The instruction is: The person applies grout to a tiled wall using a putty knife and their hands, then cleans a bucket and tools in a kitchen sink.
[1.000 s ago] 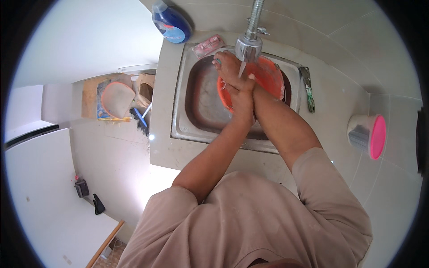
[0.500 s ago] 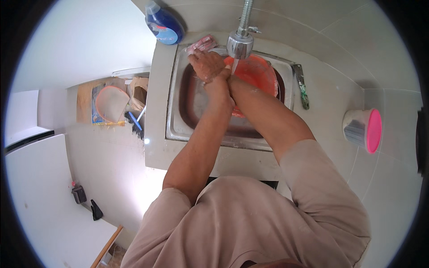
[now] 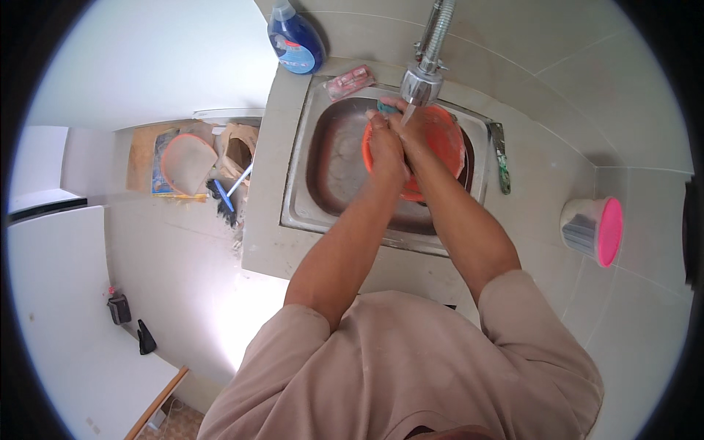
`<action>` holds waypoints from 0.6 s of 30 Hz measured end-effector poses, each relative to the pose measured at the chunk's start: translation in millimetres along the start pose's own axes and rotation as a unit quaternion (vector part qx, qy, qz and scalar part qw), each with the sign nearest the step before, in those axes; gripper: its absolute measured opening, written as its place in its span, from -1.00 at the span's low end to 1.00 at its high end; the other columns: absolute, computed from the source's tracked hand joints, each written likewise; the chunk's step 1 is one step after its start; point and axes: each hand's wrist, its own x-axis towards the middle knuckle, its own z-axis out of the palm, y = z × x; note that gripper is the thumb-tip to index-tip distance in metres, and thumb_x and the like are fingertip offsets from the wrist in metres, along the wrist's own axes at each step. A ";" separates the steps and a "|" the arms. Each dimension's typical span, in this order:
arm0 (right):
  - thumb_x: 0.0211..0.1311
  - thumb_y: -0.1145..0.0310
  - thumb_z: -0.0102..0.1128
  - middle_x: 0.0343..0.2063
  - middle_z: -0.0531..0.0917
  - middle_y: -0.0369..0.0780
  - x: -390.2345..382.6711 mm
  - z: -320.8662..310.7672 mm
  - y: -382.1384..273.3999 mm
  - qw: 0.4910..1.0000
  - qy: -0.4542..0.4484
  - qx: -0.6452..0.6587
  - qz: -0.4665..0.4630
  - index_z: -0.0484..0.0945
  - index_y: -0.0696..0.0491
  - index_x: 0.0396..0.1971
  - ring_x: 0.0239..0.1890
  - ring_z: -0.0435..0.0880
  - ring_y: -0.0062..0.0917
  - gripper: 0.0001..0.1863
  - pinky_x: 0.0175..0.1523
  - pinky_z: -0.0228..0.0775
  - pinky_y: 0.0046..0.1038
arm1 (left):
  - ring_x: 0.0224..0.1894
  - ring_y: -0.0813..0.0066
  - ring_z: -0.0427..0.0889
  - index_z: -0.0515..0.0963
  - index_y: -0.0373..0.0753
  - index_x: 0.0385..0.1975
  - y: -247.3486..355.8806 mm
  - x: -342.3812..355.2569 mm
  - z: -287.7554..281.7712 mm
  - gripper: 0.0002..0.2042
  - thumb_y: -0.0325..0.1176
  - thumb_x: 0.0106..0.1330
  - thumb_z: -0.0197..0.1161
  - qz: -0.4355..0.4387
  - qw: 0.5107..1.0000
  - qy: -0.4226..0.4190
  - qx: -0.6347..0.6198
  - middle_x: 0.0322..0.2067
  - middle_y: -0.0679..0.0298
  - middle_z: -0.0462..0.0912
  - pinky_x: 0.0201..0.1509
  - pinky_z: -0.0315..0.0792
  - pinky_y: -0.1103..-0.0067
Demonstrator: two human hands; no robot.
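My left hand point(image 3: 386, 149) and my right hand point(image 3: 412, 129) are together over an orange plastic basin point(image 3: 446, 147) inside the steel sink point(image 3: 334, 150). Water runs from the chrome tap head point(image 3: 422, 84) onto or just beside my right hand. The left fingers point up and lie against the right hand, apparently stretched out. The right fingers extend past the left ones, close to a small green piece point(image 3: 386, 107) at the basin's far rim. Whether they touch it cannot be made out. The palms are partly hidden.
A blue detergent bottle point(image 3: 297, 40) and a pinkish packet point(image 3: 350, 82) are at the sink's far left. To its right lie a stained scraper-like tool point(image 3: 500, 158) and a pink-lidded tub point(image 3: 609, 231). A blue-headed brush point(image 3: 223, 195) and paper bag point(image 3: 238, 144) are lower left.
My hands have come from a crossed position at the basin's left side to lie side by side over it, under the stream. The packet is now uncovered. The view has shifted slightly.
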 end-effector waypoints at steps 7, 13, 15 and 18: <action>0.38 0.44 0.13 -0.12 0.63 -0.18 -76.6 -14.7 -39.3 0.899 -0.016 0.378 0.220 0.50 0.15 0.11 -0.16 0.63 -0.51 -0.66 -0.08 0.52 -0.46 | -0.19 0.31 0.65 0.51 -0.18 0.07 -15.0 47.5 -45.4 -0.63 -0.10 0.57 -0.14 -0.063 0.997 0.023 -0.032 -0.11 0.15 0.61 -0.12 0.57 0.37; 0.44 0.34 0.12 -0.37 0.59 -0.28 -61.2 -23.5 -49.6 0.924 -0.094 0.286 0.237 0.50 0.13 -0.09 -0.47 0.52 -0.61 -0.81 -0.45 0.40 -0.51 | -0.22 0.27 0.64 0.57 -0.30 -0.05 -9.5 10.3 -52.2 -0.71 -0.23 0.49 0.02 0.142 0.967 0.016 0.210 -0.13 0.09 0.63 -0.17 0.52 0.37; 0.45 0.31 0.11 -0.41 0.56 -0.30 -53.5 -26.3 -45.5 0.917 -0.108 0.311 0.224 0.48 0.13 -0.13 -0.52 0.48 -0.62 -0.80 -0.51 0.35 -0.49 | -0.21 0.24 0.64 0.56 -0.36 -0.06 -0.2 1.1 -68.2 -0.70 -0.24 0.43 0.10 0.322 0.873 0.078 0.358 -0.16 0.04 0.63 -0.15 0.50 0.38; 0.46 0.28 0.08 -0.49 0.54 -0.31 -40.1 -29.7 -36.3 0.944 -0.145 0.208 0.210 0.47 0.12 -0.16 -0.56 0.46 -0.61 -0.79 -0.51 0.33 -0.46 | -0.19 0.19 0.64 0.55 -0.46 -0.10 7.9 4.6 -100.1 -0.64 -0.25 0.30 0.24 0.456 0.693 0.188 0.526 -0.22 -0.04 0.63 -0.09 0.47 0.42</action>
